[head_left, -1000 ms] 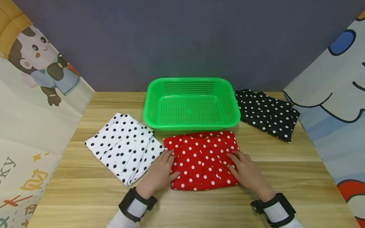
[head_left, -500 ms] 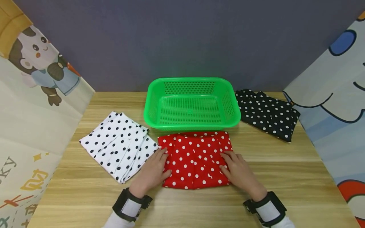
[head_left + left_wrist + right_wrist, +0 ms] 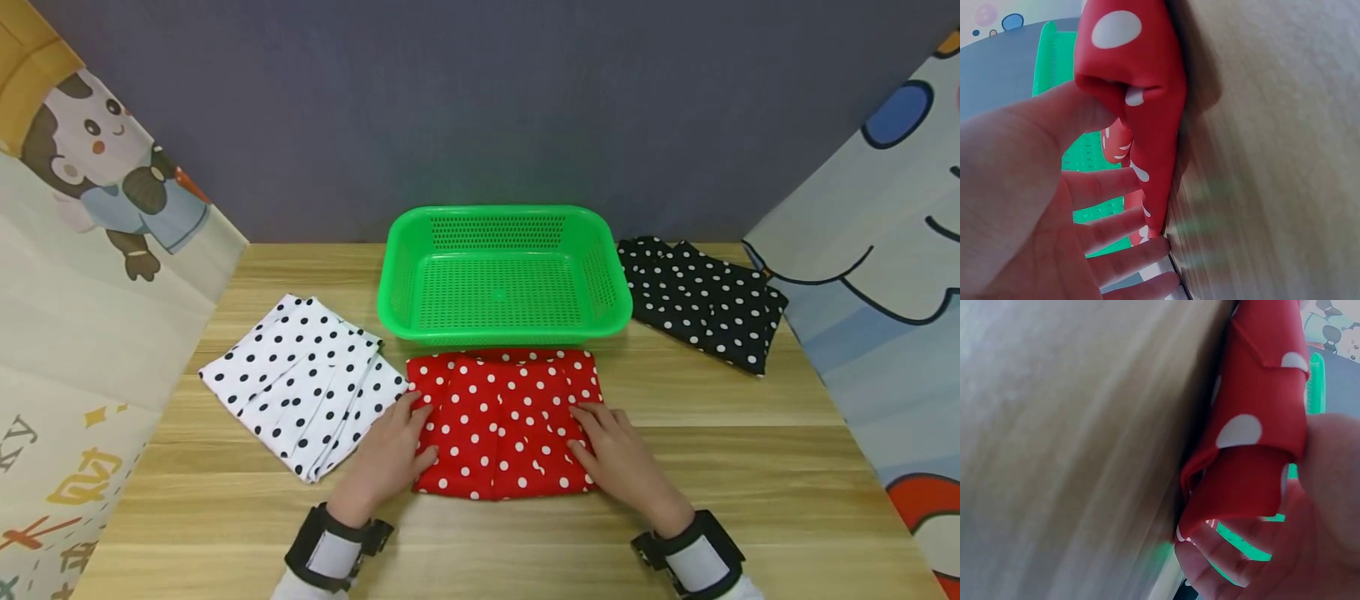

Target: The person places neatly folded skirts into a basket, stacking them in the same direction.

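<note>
A folded red cloth with white dots (image 3: pixel 498 425) lies flat in front of the green basket. At its left edge rests my left hand (image 3: pixel 386 450), thumb and fingertips on the fabric. My right hand (image 3: pixel 624 458) touches the opposite edge the same way. In the left wrist view, the fingers (image 3: pixel 1125 265) extend nearly straight along the side of the thick folded layers. The right wrist view shows the stacked folds (image 3: pixel 1254 425) beside the palm, with some fingertips hidden behind them. A folded white cloth with black dots (image 3: pixel 300 383) lies left of the red one.
The perforated green basket (image 3: pixel 498 333) stands at the table's back, holding nothing. Right of it lies a folded black cloth with white dots (image 3: pixel 705 304). A dark wall (image 3: pixel 495 100) rises behind the wooden table (image 3: pixel 750 467), with printed sheets on both sides.
Both hands and the red cloth have slid left together. The white cloth has shifted left as well. The basket and black cloth have stayed in place.
</note>
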Demonstrator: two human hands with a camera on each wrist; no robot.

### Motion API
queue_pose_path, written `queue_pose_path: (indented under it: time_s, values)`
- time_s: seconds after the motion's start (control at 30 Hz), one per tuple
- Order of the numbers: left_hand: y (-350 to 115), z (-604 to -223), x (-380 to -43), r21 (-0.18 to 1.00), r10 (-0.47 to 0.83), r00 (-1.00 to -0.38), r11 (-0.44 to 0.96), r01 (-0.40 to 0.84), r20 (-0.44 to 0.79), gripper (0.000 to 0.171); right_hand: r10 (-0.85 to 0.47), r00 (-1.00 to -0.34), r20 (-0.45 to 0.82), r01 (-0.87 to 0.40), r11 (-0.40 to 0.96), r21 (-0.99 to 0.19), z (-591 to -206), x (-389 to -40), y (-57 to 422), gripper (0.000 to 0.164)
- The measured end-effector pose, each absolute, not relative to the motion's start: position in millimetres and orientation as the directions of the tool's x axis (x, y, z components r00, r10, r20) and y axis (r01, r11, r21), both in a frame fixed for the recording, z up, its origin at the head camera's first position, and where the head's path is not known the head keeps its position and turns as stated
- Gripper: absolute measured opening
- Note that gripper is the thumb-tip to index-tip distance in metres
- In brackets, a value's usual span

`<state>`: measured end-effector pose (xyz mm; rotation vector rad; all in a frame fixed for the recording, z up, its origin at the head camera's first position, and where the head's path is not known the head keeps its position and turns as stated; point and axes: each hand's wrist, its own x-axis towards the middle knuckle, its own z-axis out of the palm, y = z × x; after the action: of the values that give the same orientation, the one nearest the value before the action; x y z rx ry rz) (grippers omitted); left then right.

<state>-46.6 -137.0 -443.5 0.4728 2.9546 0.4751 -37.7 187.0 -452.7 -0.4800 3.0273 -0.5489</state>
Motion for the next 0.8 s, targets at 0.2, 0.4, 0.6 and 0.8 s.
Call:
queue_pose_path:
  time_s: [0.2, 0.4, 0.6, 0.8]
  values:
    - [-135.6, -441.1, -48.5, 0.303, 0.315, -0.949, 0.907, 0.291, -0.032, 0.059, -0.294, -0.955, 0.036, -0.286, 0.881, -0.378, -450.1, -41.0, 188.3, 0.051]
    - [-131.3, -439.6, -52.2, 0.325, 0.245, -0.969, 0.920, 0.219, -0.039, 0.061, -0.296, -0.954, 0.039, -0.286, 0.867, -0.407, -445.8, -48.8, 192.3, 0.055]
    - [-124.4, -434.2, -57.6, 0.379, 0.143, -0.985, 0.920, 0.098, -0.093, 0.064, -0.242, -0.969, 0.042, -0.237, 0.878, -0.417, -443.7, -57.2, 192.8, 0.056]
    - [-118.0, -429.4, -63.8, 0.412, 0.041, -0.993, 0.911, -0.008, -0.111, 0.063, -0.171, -0.985, -0.024, -0.144, 0.893, -0.427, -439.4, -62.6, 190.9, 0.061]
